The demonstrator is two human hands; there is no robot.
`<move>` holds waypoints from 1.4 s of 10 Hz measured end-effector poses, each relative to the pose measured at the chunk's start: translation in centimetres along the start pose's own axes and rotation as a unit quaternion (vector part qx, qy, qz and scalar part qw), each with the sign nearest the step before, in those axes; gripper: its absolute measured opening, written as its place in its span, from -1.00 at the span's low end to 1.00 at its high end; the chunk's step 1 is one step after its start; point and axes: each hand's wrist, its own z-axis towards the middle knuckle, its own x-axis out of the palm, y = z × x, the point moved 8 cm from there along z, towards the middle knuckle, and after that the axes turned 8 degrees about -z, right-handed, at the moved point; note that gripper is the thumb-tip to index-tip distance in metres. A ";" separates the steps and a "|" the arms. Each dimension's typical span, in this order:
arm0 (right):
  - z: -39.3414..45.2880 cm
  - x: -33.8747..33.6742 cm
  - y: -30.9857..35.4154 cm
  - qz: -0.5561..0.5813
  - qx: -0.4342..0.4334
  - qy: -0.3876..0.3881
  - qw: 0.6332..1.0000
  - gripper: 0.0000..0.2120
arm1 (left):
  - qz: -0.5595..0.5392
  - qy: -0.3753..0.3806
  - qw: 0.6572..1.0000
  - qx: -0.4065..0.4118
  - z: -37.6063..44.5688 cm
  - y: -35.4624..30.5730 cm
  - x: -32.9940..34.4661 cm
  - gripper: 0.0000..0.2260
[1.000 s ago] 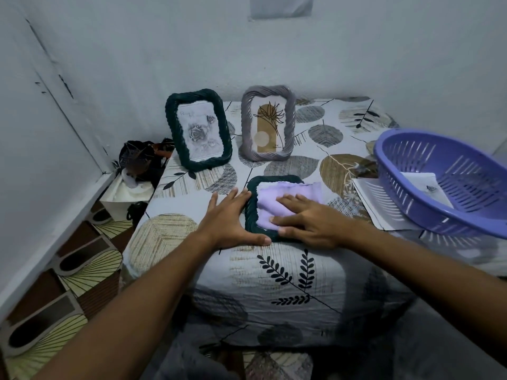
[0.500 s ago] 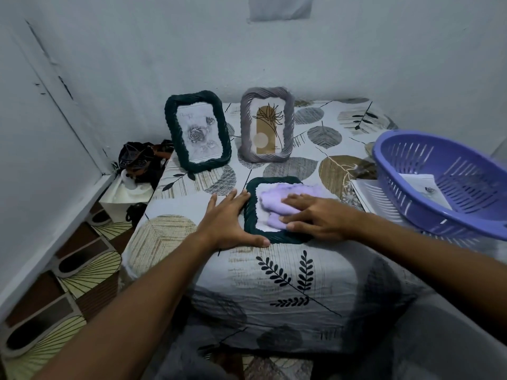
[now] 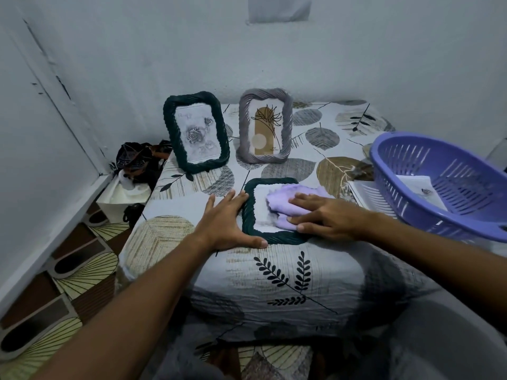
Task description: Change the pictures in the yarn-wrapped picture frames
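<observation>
Head view: a table under a leaf-print cloth, seen from above, listed here from left to right.
Floor corner: dark bags and a white box sit beside the table's left edge; their contents cannot be made out.
Upright dark green frame: stands at the back left and holds a grey picture of roses.
Left hand: lies flat on the cloth with fingers straight and slightly apart, its fingertips and thumb touching the left and near edges of the flat frame.
Flat dark green frame: lies face up near the table's front edge, between the two hands, with a pale sheet showing inside it.
Upright grey frame: stands just right of the green one and holds a tan arch with a line-drawn plant.
Lilac cloth: lies bunched on the right part of the flat frame.
Right hand: presses down on the lilac cloth with straight, spread fingers.
White sheets: lie on the table, partly under the basket.
Purple slotted basket: sits at the right edge, tilted, with a white card bearing a small dark motif inside it.
</observation>
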 end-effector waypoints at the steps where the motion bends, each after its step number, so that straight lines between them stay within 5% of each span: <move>1: 1.4 -0.1 0.0 -0.031 0.037 0.010 0.999 -0.38 | 0.010 0.000 1.000 0.002 0.1 0.1 0.1 0.23; 2: 1.6 0.4 1.0 0.016 0.046 0.011 0.999 -0.49 | 0.007 -0.002 1.000 0.002 0.0 0.0 0.0 0.28; 3: 0.1 0.6 1.7 0.034 -0.002 0.006 0.999 -0.36 | 0.000 -0.005 1.000 0.001 -0.1 -0.1 0.0 0.28; 5: 1.1 -0.3 -0.6 -0.066 0.057 -0.001 0.996 -0.08 | 0.006 0.003 1.000 0.004 -0.2 -0.3 -0.1 0.29; 7: 5.5 0.0 -2.6 -0.036 0.168 0.007 0.985 -0.32 | 0.002 -0.001 1.000 0.007 -0.1 0.0 -0.1 0.25; 11: 1.4 0.1 0.0 0.040 0.141 -0.004 0.989 -0.52 | 0.012 0.002 1.000 0.000 0.0 -0.1 0.0 0.17; 14: 4.7 0.2 -3.2 0.036 0.233 -0.042 0.971 -0.46 | 0.008 -0.002 1.000 0.008 0.3 0.4 0.2 0.23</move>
